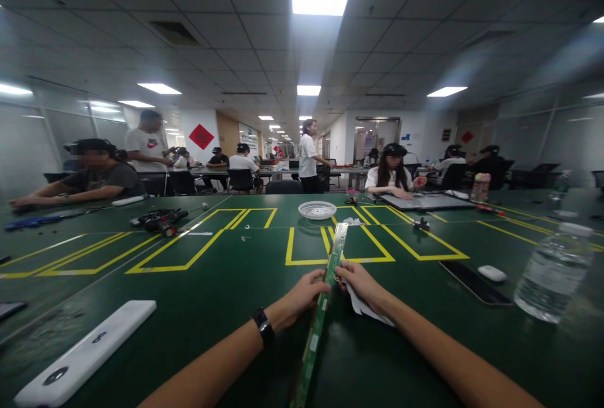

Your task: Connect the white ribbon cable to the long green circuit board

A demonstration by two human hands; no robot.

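Note:
A long, narrow green circuit board [322, 317] stands tilted over the table, its far end pale and its near end running out of the bottom of the view. My left hand [304, 295] is closed around its left edge, thumb on top. On the other side, my right hand [361, 282] has its fingertips pressed at the board's right edge. Bunched under that hand is a white tissue [361, 303], partly hidden by the palm; whether it is paper or cloth I cannot tell.
On the green table [226, 332] lie a white elongated device [89, 351], a black phone [474, 282], a white earbud case [492, 273] and yellow tape outlines. A water bottle [552, 276] stands right. Farther off are a white basket [317, 209], black clamps [160, 219] and seated people.

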